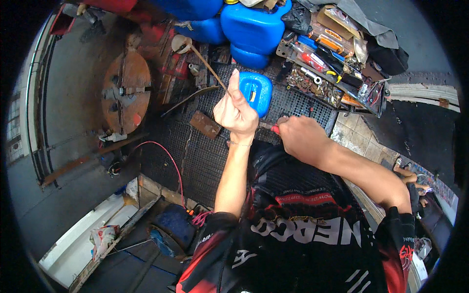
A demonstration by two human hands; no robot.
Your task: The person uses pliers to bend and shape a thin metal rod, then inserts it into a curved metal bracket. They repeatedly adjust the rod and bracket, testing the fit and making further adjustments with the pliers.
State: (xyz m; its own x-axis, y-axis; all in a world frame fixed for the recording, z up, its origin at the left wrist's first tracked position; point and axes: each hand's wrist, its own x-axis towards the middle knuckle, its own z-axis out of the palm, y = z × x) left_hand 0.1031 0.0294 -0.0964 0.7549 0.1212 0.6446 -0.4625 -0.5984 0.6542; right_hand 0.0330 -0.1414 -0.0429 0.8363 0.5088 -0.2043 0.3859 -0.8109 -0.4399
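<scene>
My left hand (pixel 235 111) is raised in the middle, its fingers curled round the lower end of a thin brown stick (pixel 209 68). The stick slants up and left to a pale round piece (pixel 181 44); whether the two are joined I cannot tell. To the right, my right hand (pixel 302 137) is closed on a red-handled tool (pixel 275 129). A short greyish part of it points left toward my left wrist, and its tip is hidden. Just beyond both hands stands a blue plastic stool (pixel 264 93) with a slot in its top.
A brown block (pixel 205 124) lies on the black grid mat (pixel 168 161). Large blue plastic containers (pixel 251 29) stand at the back. An open toolbox (pixel 317 88) full of hardware is at the right. At left are a round rusty plate (pixel 126 93) and a pink hose (pixel 171 158).
</scene>
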